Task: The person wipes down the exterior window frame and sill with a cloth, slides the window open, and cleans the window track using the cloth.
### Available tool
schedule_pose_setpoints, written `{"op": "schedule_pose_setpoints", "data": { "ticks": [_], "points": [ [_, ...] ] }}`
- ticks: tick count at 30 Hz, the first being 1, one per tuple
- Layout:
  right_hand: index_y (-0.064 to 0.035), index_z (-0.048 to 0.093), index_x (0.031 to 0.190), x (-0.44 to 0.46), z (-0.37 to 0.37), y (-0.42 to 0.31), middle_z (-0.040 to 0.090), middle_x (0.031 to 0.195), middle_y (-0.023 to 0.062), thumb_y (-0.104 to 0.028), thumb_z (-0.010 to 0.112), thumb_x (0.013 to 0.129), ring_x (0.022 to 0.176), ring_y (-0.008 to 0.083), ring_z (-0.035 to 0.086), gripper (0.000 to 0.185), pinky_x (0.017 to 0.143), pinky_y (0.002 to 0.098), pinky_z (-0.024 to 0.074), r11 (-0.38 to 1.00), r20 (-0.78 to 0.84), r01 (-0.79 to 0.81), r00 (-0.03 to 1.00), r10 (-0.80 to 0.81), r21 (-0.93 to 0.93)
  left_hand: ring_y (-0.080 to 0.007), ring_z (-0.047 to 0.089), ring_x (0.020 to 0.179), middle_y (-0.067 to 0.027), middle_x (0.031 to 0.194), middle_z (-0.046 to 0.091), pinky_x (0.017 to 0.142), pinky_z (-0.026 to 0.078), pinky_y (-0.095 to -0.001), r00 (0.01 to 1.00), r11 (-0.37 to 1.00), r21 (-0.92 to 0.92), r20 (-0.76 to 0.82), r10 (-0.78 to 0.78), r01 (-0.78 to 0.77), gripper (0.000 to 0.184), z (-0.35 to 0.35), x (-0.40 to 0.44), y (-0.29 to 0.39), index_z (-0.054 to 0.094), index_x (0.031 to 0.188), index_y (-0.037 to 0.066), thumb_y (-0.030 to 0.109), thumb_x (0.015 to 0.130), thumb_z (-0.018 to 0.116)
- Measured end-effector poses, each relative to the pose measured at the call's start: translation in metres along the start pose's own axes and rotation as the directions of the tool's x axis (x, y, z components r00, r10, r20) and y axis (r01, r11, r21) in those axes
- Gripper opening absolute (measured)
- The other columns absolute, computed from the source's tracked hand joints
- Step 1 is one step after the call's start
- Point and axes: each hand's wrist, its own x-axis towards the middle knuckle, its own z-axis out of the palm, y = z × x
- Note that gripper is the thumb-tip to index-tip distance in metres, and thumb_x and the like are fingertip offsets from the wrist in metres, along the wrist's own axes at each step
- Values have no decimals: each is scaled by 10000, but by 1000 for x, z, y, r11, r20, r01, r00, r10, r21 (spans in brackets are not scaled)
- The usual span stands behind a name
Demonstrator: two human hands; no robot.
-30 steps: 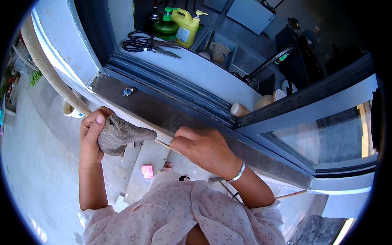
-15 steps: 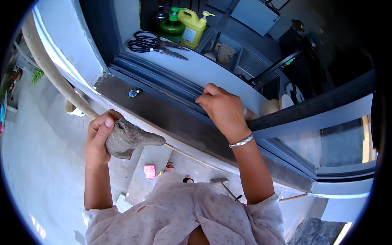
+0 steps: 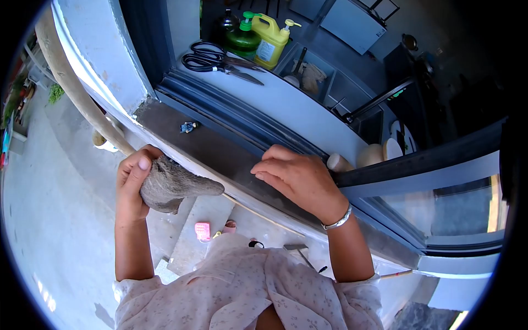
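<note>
My left hand (image 3: 132, 184) is closed around a bunched grey cloth (image 3: 173, 184), in front of the outer edge of the window sill. One end of the cloth sticks out to the right like a tapered flap. My right hand (image 3: 302, 179) hovers over the dark sill (image 3: 231, 157), near the window track (image 3: 231, 115). Its fingers are loosely extended to the left, a little apart, and nothing shows in them. Whether they touch the sill I cannot tell. A small blue figure-like object (image 3: 188, 127) lies on the sill, between the hands and the left window jamb.
Inside the window, black-handled scissors (image 3: 212, 59) lie on the white counter, beside a yellow pump jug (image 3: 271, 41) and a green bottle (image 3: 242, 41). A sink (image 3: 330, 74) sits beyond. An open window pane (image 3: 440, 203) stands at right; a curved pole (image 3: 77, 82) runs at left.
My right hand has drawn back from the window track toward me, over the sill, and its pinched fingers have loosened. My left hand keeps the cloth in nearly the same place.
</note>
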Motion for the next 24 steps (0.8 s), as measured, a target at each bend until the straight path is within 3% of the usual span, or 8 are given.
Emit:
{"op": "schedule_pose_setpoints", "data": {
  "ticks": [1,4,8,11,13,16,20,24],
  "points": [
    [-117,685,918,0,0,2,640,929,34,-227,672,923,793,254,672,112,661,377,536,1000,0,-7,1000,7,-3,-129,584,819,-66,909,642,763,454,-273,1000,1000,-4,5,-3,3,394,0,0,3,628,840,-11,364,963,623],
    [-114,700,886,8,1,14,643,907,32,-180,702,892,794,262,672,67,672,368,541,997,-277,-62,960,46,-51,-155,578,794,-106,901,615,735,469,-287,997,994,108,-68,27,-20,470,-5,0,7,598,879,-4,460,956,583],
    [-112,708,848,20,9,24,636,887,27,-133,745,832,787,258,667,46,674,364,541,970,-342,-153,936,81,-188,-160,579,796,-108,904,618,744,474,-289,994,995,82,-95,57,-49,491,-8,0,3,602,887,-15,472,955,582],
    [-121,711,821,27,22,39,628,872,26,-122,737,811,775,243,665,28,666,364,541,970,-347,-106,937,24,-220,-163,581,805,-114,912,620,748,478,-293,994,996,84,-105,37,-28,508,-8,-2,1,607,895,-24,480,952,582],
    [-126,713,811,31,27,45,625,867,26,-118,727,803,772,238,665,19,663,363,542,966,-327,-80,945,-5,-245,-145,568,809,-84,912,631,758,443,-283,998,1000,-9,-57,19,-19,391,-9,-3,0,593,820,2,361,974,595],
    [-135,712,809,35,25,51,619,857,28,-111,707,795,770,231,665,28,660,362,543,956,-278,-25,959,-60,-293,-146,561,809,-87,916,626,754,437,-284,997,1000,-9,-73,18,-18,391,-8,-3,1,580,797,9,359,973,599],
    [-136,720,891,40,22,56,654,909,7,-134,723,843,801,220,683,49,701,351,554,924,-146,-6,988,-54,-381,-151,576,787,-119,916,624,723,465,-282,996,998,68,-92,24,-17,496,-13,-4,-3,607,869,-23,466,950,581],
    [-127,696,890,40,20,41,651,898,12,-159,725,860,781,218,681,53,668,352,551,908,-155,-36,987,-32,-416,-162,542,801,-118,895,597,715,449,-285,996,996,72,-71,47,-42,477,-14,-5,0,538,781,20,461,957,576]
  ]
}}
